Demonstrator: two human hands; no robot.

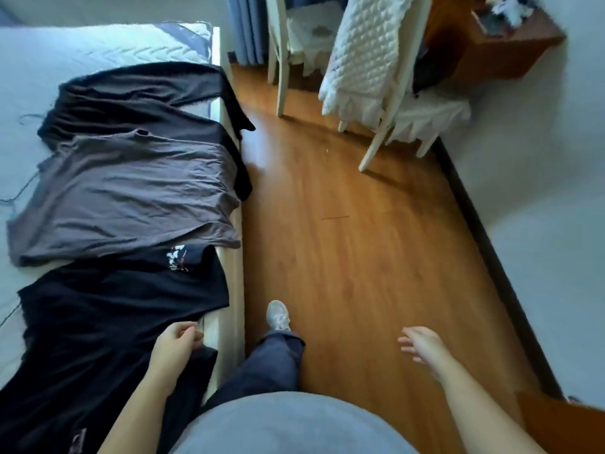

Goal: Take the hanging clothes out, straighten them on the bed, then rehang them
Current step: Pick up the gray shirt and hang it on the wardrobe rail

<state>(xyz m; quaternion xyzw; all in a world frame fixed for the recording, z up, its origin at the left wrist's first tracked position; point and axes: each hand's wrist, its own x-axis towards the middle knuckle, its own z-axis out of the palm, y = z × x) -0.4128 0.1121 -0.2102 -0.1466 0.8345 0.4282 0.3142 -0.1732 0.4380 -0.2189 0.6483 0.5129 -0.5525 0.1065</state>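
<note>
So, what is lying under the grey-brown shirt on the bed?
The grey-brown shirt overlaps a black garment at its far end and a black printed shirt at its near end. Whether they meet beneath it, or only the bed lies there, is covered.

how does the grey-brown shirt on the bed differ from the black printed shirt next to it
The grey-brown shirt is lighter and plain; the black shirt with a white print is dark and carries a small white print near its upper edge. The grey-brown shirt lies untouched, overlapping the black printed one, whose edge the left hand touches. Both lie spread flat on the white bed, reaching its right edge.
</note>
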